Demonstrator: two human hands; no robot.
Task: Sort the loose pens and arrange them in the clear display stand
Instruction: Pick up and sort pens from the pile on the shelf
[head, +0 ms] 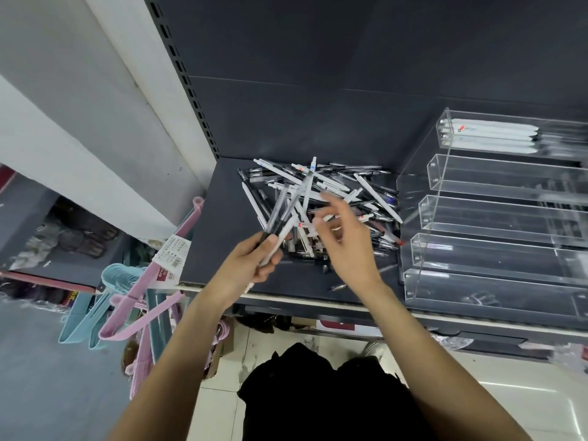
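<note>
A heap of loose pens [337, 186], white, clear and black, lies on the dark grey shelf [222, 249]. My left hand [251, 262] grips a small bunch of pens [289, 208] that fans up and away over the heap. My right hand [343, 237] hovers over the heap with its fingers spread and blurred; what it touches I cannot tell. The clear display stand [477, 218] sits to the right with stepped troughs. Its top trough holds white pens [490, 135]; the lower troughs look bare.
Pink and blue plastic hangers [133, 291] hang off the shelf's left end, with a price tag on them. The shelf's pale front edge [302, 300] runs below my wrists. A slotted upright and a dark back panel stand behind the heap.
</note>
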